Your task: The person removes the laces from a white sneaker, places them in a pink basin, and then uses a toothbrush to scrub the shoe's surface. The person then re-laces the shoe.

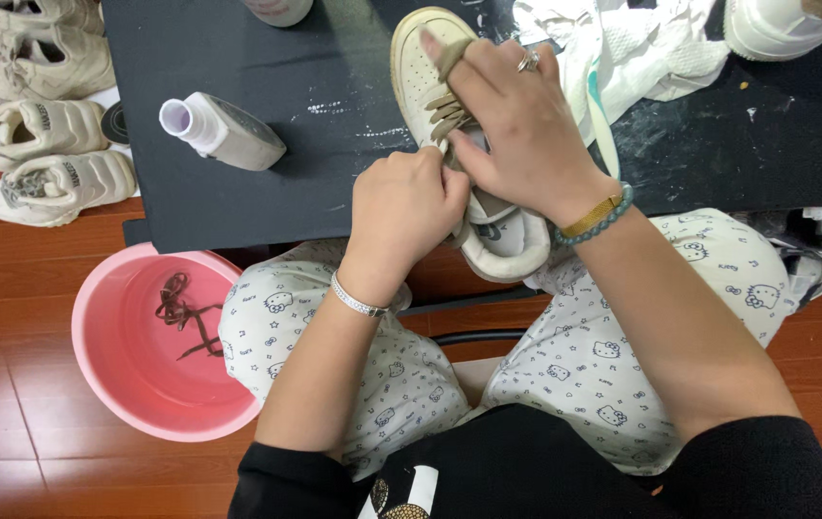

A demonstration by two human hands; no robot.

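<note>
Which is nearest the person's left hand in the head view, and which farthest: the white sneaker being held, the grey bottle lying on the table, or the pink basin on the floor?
From the left hand:
1. White low-top sneaker with beige laces: touching it, on the black table.
2. Grey plastic bottle with white neck: lying on its side, further left on the table.
3. Round pink plastic basin: lower left on the floor, holding brown laces.

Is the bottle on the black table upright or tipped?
Tipped: the bottle lies on its side on the table, open neck pointing left, no cap visible on it.
</note>
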